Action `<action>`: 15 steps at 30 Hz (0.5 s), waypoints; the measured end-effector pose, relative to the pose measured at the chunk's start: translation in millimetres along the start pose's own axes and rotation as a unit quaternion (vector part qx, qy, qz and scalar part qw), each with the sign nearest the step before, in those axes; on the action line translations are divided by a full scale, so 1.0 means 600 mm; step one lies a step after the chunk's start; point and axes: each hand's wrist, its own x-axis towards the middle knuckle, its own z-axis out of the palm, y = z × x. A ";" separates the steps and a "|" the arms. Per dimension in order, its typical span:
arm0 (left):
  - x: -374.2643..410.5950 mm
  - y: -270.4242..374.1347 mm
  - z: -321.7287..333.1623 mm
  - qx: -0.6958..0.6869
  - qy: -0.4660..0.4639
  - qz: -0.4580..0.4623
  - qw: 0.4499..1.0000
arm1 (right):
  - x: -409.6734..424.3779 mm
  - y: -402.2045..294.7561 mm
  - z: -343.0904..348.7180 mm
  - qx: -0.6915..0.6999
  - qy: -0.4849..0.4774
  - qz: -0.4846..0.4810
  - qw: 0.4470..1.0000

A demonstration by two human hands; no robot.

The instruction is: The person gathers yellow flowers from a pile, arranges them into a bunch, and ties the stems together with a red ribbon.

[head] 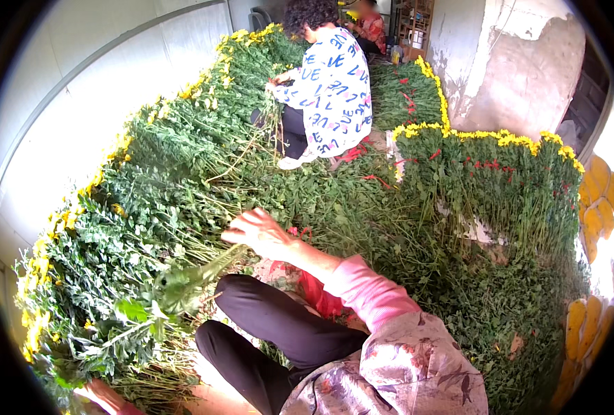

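My right hand [257,233] is raised over the leaf-strewn floor with its fingers spread, beside the lower end of a blurred green stem [203,272]; whether it touches the stem cannot be told. At the lower left, my left hand [99,395] is at the leafy stems [125,332], its fingers partly hidden by foliage, so its grip is unclear. Cut yellow-flowered stems [156,207] lie in a long bank along the left, blooms towards the wall. Red plastic material [320,295] lies behind my knees.
A co-worker [333,88] in a printed white top crouches ahead among stems, and another person [371,26] sits farther back. Bundles of yellow flowers with red ties [488,166] line the right. Loose leaves [441,301] cover the floor, and yellow bundles [587,327] stand at the right edge.
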 end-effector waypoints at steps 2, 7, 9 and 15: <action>0.001 -0.006 -0.010 -0.003 0.001 0.001 1.000 | 0.004 -0.007 0.008 0.004 0.018 -0.088 0.996; 0.005 -0.066 -0.039 0.000 0.007 -0.009 1.000 | 0.036 0.016 0.138 0.574 0.001 0.398 0.716; 0.016 -0.133 -0.071 0.026 0.013 -0.014 0.999 | 0.053 -0.051 0.151 0.346 -0.105 0.341 0.868; 0.089 -0.183 -0.163 0.083 -0.009 -0.030 0.996 | 0.024 -0.052 0.159 0.697 -0.075 0.394 0.595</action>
